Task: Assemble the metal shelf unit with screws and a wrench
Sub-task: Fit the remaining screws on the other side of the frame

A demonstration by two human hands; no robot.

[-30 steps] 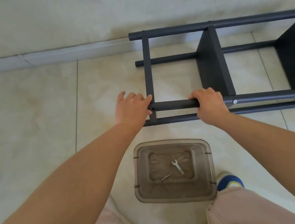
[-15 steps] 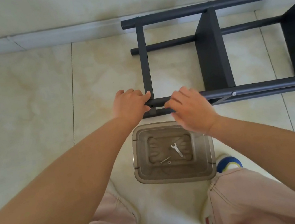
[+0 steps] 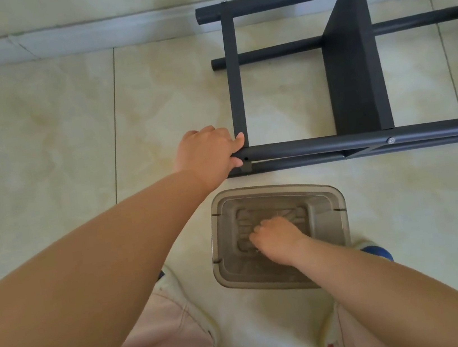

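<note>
The black metal shelf unit (image 3: 306, 146) lies on its side on the tiled floor, with a black shelf panel (image 3: 355, 73) fixed between its tubes. My left hand (image 3: 207, 152) grips the left end of the near upper tube, thumb against the upright bar, beside an empty screw hole (image 3: 245, 159). A silver screw head (image 3: 391, 140) shows farther right on that tube. My right hand (image 3: 278, 240) is down inside the clear plastic bin (image 3: 342, 210), fingers curled at its bottom. It covers the spot where the wrench and screw lay, so they are hidden.
The bin stands on the floor between my knees, just in front of the frame. A blue shoe tip (image 3: 377, 252) shows beside the bin's right side. The wall's baseboard (image 3: 85, 37) runs behind the frame, with open floor tiles to the left.
My right hand let go of the near tube and dropped into the bin over the wrench and screw. My left hand kept its grip on the tube end. The view tilted downward.
</note>
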